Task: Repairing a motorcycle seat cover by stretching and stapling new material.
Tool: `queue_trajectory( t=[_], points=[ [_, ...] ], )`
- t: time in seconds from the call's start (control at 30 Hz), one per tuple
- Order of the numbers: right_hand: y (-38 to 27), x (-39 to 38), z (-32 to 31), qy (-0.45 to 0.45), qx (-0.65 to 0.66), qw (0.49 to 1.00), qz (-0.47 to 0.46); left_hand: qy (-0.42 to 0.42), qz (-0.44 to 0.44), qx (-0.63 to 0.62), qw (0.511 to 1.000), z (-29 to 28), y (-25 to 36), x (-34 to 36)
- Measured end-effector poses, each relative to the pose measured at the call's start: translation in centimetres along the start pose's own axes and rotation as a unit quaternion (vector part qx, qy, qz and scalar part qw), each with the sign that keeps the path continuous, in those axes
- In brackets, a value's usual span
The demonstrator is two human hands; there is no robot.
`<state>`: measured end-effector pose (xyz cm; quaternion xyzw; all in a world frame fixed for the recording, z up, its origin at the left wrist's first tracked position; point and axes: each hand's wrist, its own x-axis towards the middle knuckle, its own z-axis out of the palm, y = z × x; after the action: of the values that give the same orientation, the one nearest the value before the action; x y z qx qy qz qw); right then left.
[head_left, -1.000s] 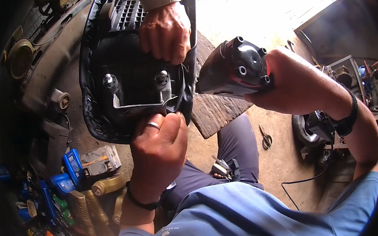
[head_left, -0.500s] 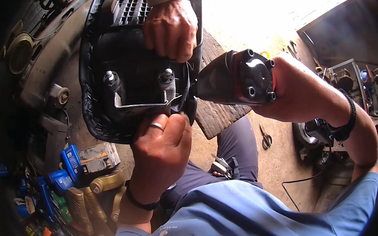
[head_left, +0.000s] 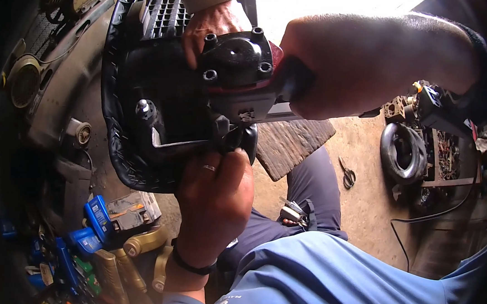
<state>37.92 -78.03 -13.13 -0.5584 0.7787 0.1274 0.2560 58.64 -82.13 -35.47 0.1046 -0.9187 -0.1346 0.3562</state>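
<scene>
Upside down before me lies a black seat [head_left: 165, 72] with a plastic base and a rim of stapled cover. My left hand [head_left: 216, 184], a ring on one finger, pinches the folded black cover [head_left: 234, 139] at the seat's near right edge. My right hand [head_left: 314, 92] is closed round the handle of a black and red staple gun [head_left: 239, 60]. Its head is over the right part of the seat, close above my left fingers; its nose and contact point are hidden. A metal bracket [head_left: 177, 144] and a bolt [head_left: 143, 107] stand on the base.
Another person's hand [head_left: 221, 22] rests on the seat's far part, partly behind the staple gun. A wooden board [head_left: 294, 149] lies right of the seat. Scissors [head_left: 347, 174] and a black tyre-like ring [head_left: 402, 153] are on the floor. Bottles [head_left: 97, 218] crowd the lower left.
My right hand has swung the staple gun leftward and turned it, from beside the seat to over it. It now covers one bolt and part of the other person's hand. My left hand keeps its pinch.
</scene>
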Motion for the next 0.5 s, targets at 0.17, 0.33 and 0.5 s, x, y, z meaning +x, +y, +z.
queue_trajectory(
  t=[0.17,0.33,0.5],
  points=[
    [0.1,-0.9,0.1,0.004,0.034,0.999,0.015,-0.004,-0.021,-0.004,1.0,0.1,0.2,-0.4],
    [0.5,-2.3,-0.5,0.012,0.061,0.998,0.027,0.028,0.011,0.023,0.999,0.2,-0.1,0.2],
    [1.3,-3.8,0.2,0.031,0.102,0.994,0.028,0.001,0.025,0.016,1.0,-0.9,0.0,0.6]
  ],
)
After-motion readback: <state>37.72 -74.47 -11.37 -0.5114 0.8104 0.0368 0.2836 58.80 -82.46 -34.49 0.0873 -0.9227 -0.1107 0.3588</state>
